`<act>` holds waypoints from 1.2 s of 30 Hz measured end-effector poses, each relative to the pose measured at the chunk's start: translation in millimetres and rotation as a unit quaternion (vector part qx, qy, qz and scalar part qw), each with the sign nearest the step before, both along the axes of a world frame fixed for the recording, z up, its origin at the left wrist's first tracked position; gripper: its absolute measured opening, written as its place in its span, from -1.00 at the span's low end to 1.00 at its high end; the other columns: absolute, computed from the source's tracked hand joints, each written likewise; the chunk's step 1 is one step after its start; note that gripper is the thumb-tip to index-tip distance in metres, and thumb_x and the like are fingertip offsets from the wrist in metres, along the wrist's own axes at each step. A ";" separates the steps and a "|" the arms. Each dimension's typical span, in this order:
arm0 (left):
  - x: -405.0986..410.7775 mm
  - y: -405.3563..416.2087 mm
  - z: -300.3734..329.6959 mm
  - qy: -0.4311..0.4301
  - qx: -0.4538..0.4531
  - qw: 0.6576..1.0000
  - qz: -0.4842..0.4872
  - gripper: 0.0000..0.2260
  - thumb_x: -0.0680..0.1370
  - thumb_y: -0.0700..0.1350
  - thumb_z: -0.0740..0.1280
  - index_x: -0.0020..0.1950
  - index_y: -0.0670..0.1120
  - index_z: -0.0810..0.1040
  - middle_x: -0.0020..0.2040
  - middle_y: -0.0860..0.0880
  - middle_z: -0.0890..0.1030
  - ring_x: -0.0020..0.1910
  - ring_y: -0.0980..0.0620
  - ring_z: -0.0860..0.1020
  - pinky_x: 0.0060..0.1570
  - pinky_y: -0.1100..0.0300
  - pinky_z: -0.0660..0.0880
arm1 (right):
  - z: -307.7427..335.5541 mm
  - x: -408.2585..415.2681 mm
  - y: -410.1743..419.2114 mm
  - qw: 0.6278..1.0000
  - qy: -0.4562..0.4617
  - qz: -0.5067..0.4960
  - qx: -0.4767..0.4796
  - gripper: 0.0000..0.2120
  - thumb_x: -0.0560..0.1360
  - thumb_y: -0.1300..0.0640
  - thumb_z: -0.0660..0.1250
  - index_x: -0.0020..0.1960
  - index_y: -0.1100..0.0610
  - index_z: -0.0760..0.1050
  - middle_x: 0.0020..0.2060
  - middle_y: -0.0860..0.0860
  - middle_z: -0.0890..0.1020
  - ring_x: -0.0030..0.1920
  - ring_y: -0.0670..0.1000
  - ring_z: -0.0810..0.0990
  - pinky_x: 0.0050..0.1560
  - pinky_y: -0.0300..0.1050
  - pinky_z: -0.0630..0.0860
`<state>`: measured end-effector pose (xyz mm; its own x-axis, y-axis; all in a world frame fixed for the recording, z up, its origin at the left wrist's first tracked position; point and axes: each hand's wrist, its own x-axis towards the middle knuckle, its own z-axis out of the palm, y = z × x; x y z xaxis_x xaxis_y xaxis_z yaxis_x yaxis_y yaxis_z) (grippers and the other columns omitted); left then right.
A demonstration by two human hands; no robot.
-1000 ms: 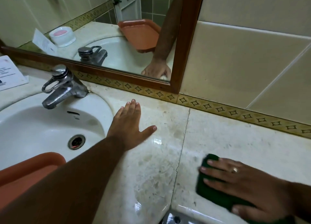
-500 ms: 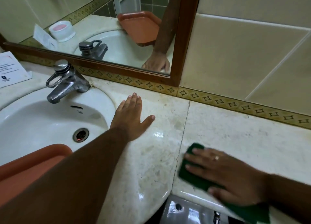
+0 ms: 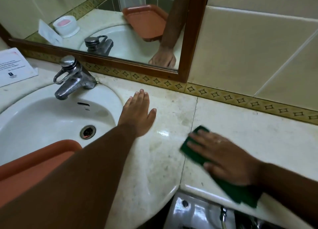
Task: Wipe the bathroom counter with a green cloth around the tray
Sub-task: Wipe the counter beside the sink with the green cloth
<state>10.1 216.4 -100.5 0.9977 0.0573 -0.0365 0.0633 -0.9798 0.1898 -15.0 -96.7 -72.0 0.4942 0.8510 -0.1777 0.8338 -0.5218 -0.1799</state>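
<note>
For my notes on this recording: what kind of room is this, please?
Most likely a bathroom, perhaps a hotel's: a white sink with a metal tap, a framed mirror above the stone counter, a tiled wall, and a printed card beside the tap.

a pale stone bathroom counter (image 3: 165,163) seen from above. the left hand (image 3: 137,115) rests flat, fingers straight, just right of a white sink (image 3: 43,118). the right hand (image 3: 223,153) presses spread fingers on a green cloth (image 3: 193,155) lying across the counter's seam. an orange tray (image 3: 34,166) sits over the sink's near edge. a chrome faucet (image 3: 72,77) stands below a wood-framed mirror (image 3: 191,39).
</note>
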 end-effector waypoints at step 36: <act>-50.0 -193.2 20.9 -0.037 0.009 0.980 -0.195 -0.43 0.59 0.26 0.04 0.56 0.06 0.26 0.55 -0.15 0.30 0.54 -0.23 0.20 0.50 -0.17 -0.01 | -12.0 -162.9 -230.5 0.912 -0.050 -0.408 0.000 -0.36 0.58 -0.27 -0.06 0.57 0.00 0.08 0.55 0.01 0.11 0.53 0.15 0.13 0.45 0.04 0.09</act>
<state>-39.9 23.2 -79.6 0.9440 -0.3280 0.0348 -0.3291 -0.9301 0.1628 -177.8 -327.2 -83.9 0.9764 0.1930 -0.0969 0.1805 -0.9757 -0.1245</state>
